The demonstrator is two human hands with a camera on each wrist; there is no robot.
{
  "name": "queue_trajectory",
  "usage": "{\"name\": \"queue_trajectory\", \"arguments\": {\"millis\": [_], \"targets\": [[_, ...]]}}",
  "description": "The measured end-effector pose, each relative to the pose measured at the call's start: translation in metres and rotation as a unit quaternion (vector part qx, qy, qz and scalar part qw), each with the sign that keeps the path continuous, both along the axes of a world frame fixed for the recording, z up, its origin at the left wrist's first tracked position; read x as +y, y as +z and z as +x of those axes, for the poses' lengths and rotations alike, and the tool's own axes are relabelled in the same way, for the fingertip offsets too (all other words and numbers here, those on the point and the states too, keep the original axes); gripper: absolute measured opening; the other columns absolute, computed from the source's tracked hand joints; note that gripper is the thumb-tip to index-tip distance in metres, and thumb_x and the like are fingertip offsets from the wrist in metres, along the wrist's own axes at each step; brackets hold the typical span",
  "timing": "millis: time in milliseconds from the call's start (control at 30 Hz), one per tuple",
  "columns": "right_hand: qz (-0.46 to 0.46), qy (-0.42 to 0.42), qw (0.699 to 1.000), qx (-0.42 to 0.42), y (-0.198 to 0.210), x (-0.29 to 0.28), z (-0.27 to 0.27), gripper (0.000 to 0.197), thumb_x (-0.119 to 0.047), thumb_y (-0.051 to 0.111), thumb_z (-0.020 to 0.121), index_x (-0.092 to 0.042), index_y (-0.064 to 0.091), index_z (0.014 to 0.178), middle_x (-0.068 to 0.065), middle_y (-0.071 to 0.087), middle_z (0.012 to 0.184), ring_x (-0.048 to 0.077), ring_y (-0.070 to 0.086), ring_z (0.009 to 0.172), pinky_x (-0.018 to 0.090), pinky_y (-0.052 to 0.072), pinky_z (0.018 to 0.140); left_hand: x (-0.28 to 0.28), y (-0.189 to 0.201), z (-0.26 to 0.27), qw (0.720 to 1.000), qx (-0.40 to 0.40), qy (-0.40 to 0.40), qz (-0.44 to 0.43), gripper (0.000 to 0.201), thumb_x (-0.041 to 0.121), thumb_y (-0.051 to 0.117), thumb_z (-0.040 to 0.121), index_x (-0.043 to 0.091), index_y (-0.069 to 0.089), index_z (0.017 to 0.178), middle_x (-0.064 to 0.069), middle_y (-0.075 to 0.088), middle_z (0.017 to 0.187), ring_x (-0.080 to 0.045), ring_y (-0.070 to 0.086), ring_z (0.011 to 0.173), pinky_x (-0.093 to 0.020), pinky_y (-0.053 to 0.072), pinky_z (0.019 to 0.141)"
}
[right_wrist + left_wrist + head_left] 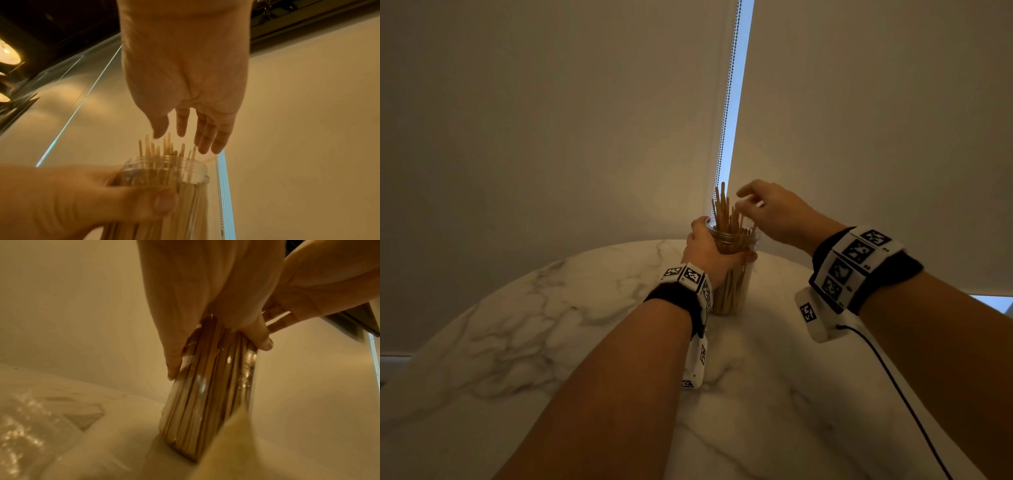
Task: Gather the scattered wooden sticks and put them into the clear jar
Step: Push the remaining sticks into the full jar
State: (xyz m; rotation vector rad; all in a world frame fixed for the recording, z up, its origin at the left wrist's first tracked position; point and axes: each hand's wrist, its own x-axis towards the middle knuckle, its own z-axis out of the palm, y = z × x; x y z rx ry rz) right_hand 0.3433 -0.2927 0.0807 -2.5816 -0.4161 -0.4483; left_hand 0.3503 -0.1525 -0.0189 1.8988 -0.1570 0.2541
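A clear jar [731,289] stands upright on the marble table [551,325], packed with wooden sticks [724,212] whose tips poke above its rim. My left hand [709,251] grips the jar round its upper part; the left wrist view shows fingers wrapped on the glass jar [209,394]. My right hand [760,205] hovers just above the stick tips with straight, spread fingers and holds nothing. In the right wrist view the right hand's fingertips [205,146] sit just over the sticks [162,147] and the jar's threaded mouth [164,164].
The round marble table ends just behind the jar. Roller blinds hang close behind it, with a bright gap and a bead chain [727,102] between them. A black cable [900,394] trails from my right wrist band across the table.
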Motion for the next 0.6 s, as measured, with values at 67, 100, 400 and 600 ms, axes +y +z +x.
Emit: {"name": "queue_trajectory", "arguments": {"millis": [67, 100, 400, 600], "targets": [[-0.058, 0.008, 0.998, -0.014, -0.008, 0.001, -0.001, 0.052, -0.031, 0.061, 0.096, -0.024, 0.044, 0.145, 0.005, 0.051, 0.136, 0.022, 0.055, 0.118, 0.033, 0.047, 0.095, 0.000, 0.000, 0.000, 1.000, 0.004, 0.000, -0.003, 0.136, 0.069, 0.082, 0.036, 0.031, 0.015, 0.149, -0.003, 0.046, 0.141, -0.023, 0.049, 0.128, -0.045, 0.045, 0.107], [-0.084, 0.008, 0.996, -0.006, -0.011, 0.002, -0.001, 0.048, -0.027, 0.060, 0.097, -0.024, 0.047, 0.144, 0.006, 0.054, 0.137, 0.022, 0.056, 0.118, 0.034, 0.048, 0.097, 0.000, 0.001, 0.000, 1.000, 0.005, 0.003, -0.004, 0.135, 0.068, 0.082, 0.036, 0.031, 0.016, 0.148, -0.003, 0.046, 0.141, -0.023, 0.049, 0.127, -0.045, 0.045, 0.107], [-0.007, -0.042, 0.998, -0.051, -0.002, 0.003, 0.012, 0.028, -0.014, 0.048, 0.100, -0.021, 0.068, 0.116, 0.001, 0.066, 0.118, 0.016, 0.060, 0.101, 0.023, 0.043, 0.076, 0.000, -0.001, 0.002, 1.000, -0.011, 0.008, 0.011, 0.128, 0.057, 0.090, 0.049, 0.026, 0.016, 0.149, -0.004, 0.044, 0.141, -0.023, 0.048, 0.128, -0.044, 0.044, 0.108], [0.148, -0.082, 0.979, 0.116, 0.002, -0.001, 0.047, 0.046, -0.024, 0.055, 0.100, -0.005, 0.048, 0.141, 0.015, 0.066, 0.121, 0.026, 0.064, 0.111, 0.039, 0.052, 0.099, 0.000, -0.002, 0.003, 1.000, -0.013, 0.016, 0.015, 0.123, 0.051, 0.091, 0.057, 0.025, 0.016, 0.151, -0.005, 0.043, 0.144, -0.024, 0.046, 0.131, -0.044, 0.043, 0.109]]}}
